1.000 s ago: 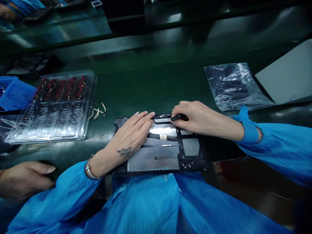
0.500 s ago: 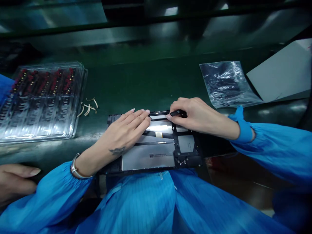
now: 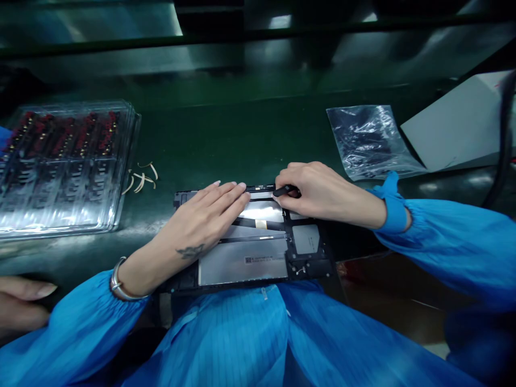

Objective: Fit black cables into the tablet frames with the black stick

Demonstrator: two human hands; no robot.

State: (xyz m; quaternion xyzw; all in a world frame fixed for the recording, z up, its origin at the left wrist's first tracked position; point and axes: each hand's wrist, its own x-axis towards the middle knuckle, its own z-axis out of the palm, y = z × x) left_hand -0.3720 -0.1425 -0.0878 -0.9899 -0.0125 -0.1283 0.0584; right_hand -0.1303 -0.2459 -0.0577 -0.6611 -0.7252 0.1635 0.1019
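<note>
An opened flat electronic device (image 3: 242, 263) with a black frame and silver panels lies in front of me at the near edge of the bench. My left hand (image 3: 209, 212) rests palm down across its left half, fingers stretched out and covering part of the upper edge. At the upper right edge, my right hand (image 3: 310, 188) is closed in a pinch around a small black stick-like tool (image 3: 285, 190). The tool's far end and the fingertips' exact contact with the device are hard to make out. A light-coloured tab (image 3: 260, 224) shows between the silver panels.
On the left stands a clear plastic tray (image 3: 68, 204) holding rows of red and black parts. Beside it lie several thin pale strips (image 3: 143, 181). A clear plastic bag (image 3: 368, 137) and a grey-white box (image 3: 459, 123) are at the right. Another person's hand (image 3: 24, 301) is at the lower left.
The whole view has shifted slightly. My right hand, with the black tool in it, has edged a little to the left along the device's upper edge. My left hand stays in place.
</note>
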